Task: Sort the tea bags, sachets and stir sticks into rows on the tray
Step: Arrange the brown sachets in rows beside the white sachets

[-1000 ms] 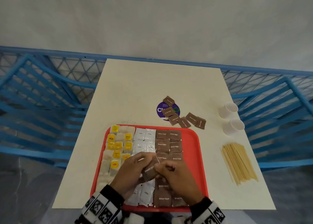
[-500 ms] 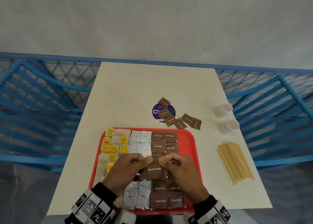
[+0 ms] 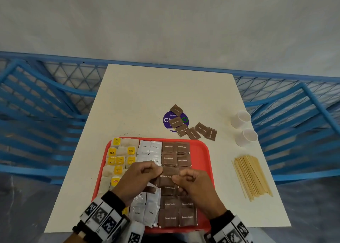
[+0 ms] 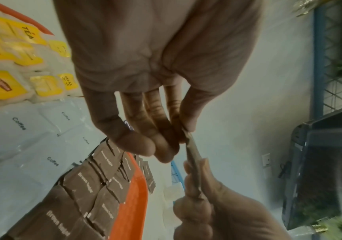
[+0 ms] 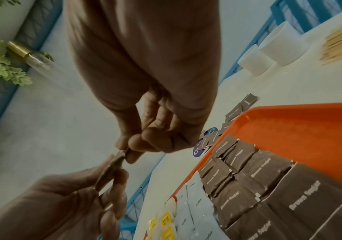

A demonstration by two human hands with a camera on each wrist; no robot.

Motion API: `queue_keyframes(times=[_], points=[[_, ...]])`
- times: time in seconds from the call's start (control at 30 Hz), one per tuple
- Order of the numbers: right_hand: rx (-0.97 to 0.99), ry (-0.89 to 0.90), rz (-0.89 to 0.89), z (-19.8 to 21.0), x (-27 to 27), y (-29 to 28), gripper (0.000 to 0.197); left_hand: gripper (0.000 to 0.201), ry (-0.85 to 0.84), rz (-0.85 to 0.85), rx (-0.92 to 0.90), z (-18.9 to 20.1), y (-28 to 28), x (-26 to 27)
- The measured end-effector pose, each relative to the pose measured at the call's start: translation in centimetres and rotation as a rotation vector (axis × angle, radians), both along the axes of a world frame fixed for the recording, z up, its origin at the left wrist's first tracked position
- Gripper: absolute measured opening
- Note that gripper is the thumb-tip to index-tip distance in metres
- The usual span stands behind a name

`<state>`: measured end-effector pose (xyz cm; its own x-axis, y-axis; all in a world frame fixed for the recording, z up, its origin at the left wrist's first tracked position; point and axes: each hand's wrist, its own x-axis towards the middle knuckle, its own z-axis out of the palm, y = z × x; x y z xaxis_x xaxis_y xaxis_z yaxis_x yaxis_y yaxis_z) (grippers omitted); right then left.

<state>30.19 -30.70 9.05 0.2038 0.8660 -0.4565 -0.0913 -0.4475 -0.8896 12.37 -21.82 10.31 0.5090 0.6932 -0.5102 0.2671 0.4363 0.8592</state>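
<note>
Over the middle of the red tray (image 3: 202, 151), both hands hold one brown sugar sachet (image 3: 168, 175) by its side edges. My left hand (image 3: 156, 171) pinches its left edge and my right hand (image 3: 176, 176) pinches its right edge. The left wrist view shows the sachet (image 4: 193, 155) edge-on between thumb and fingers, as does the right wrist view (image 5: 112, 167). On the tray lie tea bags (image 3: 119, 160) at the left, white coffee sachets (image 3: 150, 148) in the middle and brown sugar sachets (image 3: 175, 152) to their right. Several loose brown sachets (image 3: 193, 130) lie on the table beyond the tray.
A bundle of wooden stir sticks (image 3: 252, 176) lies on the white table right of the tray. Two white paper cups (image 3: 241, 118) (image 3: 247, 137) stand behind the sticks. A purple sticker (image 3: 166, 120) sits under some loose sachets. Blue railing surrounds the table.
The sachet between my hands has turned from tilted to flat with its label facing up. My hands have drawn slightly apart along its edges.
</note>
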Motion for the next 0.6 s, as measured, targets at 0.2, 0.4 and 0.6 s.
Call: queue_keyframes(times=[0.2,0.4,0.6], points=[[-0.029,-0.026,0.0,-1.4,2.2,0.5,0.013,0.023,0.111,-0.194,0.024,-1.8,-0.9,1.0],[-0.11,-0.426,-0.07,-6.5,8.7,3.8,0.027,0.026,0.203,-0.034,0.004,-3.4,-0.6,0.0],[-0.225,-0.459,-0.018,-9.4,9.8,6.6,0.025,0.036,0.293,-0.059,0.083,-4.1,-0.6,-0.6]])
